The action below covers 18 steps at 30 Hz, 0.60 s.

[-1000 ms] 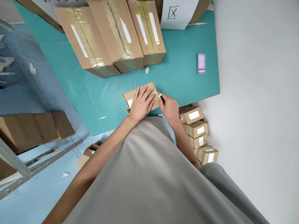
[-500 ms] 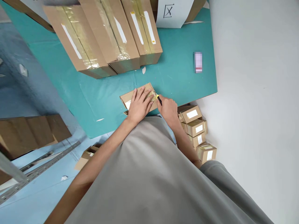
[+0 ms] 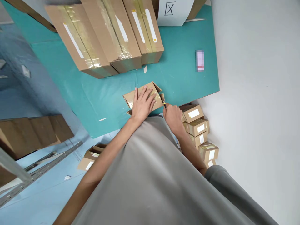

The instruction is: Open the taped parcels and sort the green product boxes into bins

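Note:
A small brown cardboard box [image 3: 150,89] lies on the teal tabletop [image 3: 180,75], close to my body. Clear tape runs over its top, and flaps stand apart at its right end and its lower left corner. My left hand [image 3: 142,104] rests on top of the box with fingers spread. Wrapped around a black and yellow box cutter [image 3: 165,104], my right hand [image 3: 173,115] is at the box's right end. The cutter's tip is at the parted flaps; my fist hides most of its handle.
Large taped cartons [image 3: 126,47] stand at the back of the table, beside a white marked sheet [image 3: 174,14]. Small boxes [image 3: 199,128] are stacked below the table's right edge, near the wall. A metal rack bar [image 3: 47,170] is at lower left.
My right hand and the cutter have moved right and slightly down, to the box's end. The right-end flaps now stand apart. My left hand stays on the box.

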### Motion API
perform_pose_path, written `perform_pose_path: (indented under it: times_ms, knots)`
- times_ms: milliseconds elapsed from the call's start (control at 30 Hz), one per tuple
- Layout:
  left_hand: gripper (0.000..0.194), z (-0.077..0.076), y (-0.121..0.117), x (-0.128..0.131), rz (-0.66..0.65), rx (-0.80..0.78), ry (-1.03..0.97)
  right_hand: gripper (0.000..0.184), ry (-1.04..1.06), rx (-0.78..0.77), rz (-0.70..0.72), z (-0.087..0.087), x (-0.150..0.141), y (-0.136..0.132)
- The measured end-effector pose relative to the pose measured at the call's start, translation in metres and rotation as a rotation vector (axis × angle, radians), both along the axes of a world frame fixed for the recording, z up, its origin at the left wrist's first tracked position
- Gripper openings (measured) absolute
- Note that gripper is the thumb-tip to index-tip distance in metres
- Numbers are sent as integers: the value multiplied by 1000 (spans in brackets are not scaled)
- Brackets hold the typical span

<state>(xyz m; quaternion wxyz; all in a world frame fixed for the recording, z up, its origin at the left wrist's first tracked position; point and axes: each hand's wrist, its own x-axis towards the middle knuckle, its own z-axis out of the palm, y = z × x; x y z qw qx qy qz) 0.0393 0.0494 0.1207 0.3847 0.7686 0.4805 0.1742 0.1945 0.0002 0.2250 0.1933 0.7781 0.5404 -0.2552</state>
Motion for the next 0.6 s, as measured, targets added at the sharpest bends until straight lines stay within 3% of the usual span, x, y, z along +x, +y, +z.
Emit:
perform_pose_path:
  times_ms: [167,267,333,400,500,600]
  knots:
    - [51,-5,-1,-2,-15,40,-16,37,82,79,0,12,0,-6]
    - [51,-5,-2,-11,-12,53,-36,44,132,255,-58,-7,14,-1]
    - [56,-5,-4,-24,59,61,-15,50,126,360,-140,-41,32,6]
    - [78,-4,-9,-43,216,57,43,53,101,393,-228,-86,52,15]
    - [123,-5,-24,-77,481,20,167,51,109,296,-287,-153,76,28]
    - [139,-7,-45,-106,656,-6,260,53,118,213,-319,-196,87,35]
